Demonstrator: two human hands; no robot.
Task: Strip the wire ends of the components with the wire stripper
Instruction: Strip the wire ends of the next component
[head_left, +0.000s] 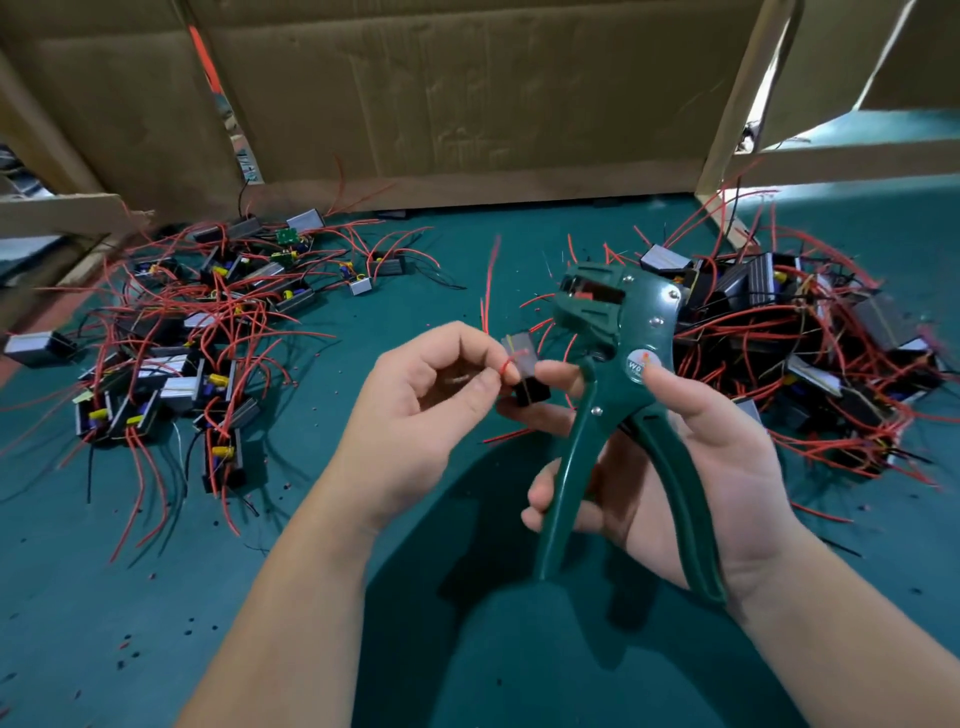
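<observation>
— Materials first: what is held?
— A dark green, smooth plastic wire stripper (618, 358) with a blocky slotted head and two long tapering handles is gripped by the right hand (711, 467). The fingers are curled round one handle, the other handle is laid against the palm, and the thumb is pressed on the round white label at the pivot. The handles are spread apart.

— And the other hand?
— A thin red wire (503, 367) is pinched between thumb and forefinger of the left hand (426, 400). It is attached to a small black box-shaped component (531, 391) with a pale grey face, kept between the two hands, just left of the stripper. It is touched by the right fingertips as well.

— What is found around?
— A tangled heap of black and silver boxes with red leads (208, 332) is spread at the left, and a denser heap (789, 353) at the right, partly hidden behind the tool. Both are laid on a teal felt-like mat (156, 597) dotted with insulation scraps. Brown corrugated cardboard walls (467, 93) are set behind.

— How is the tool's long axis laid?
— The handles are turned toward the person; the head is pointed away and slightly left.
</observation>
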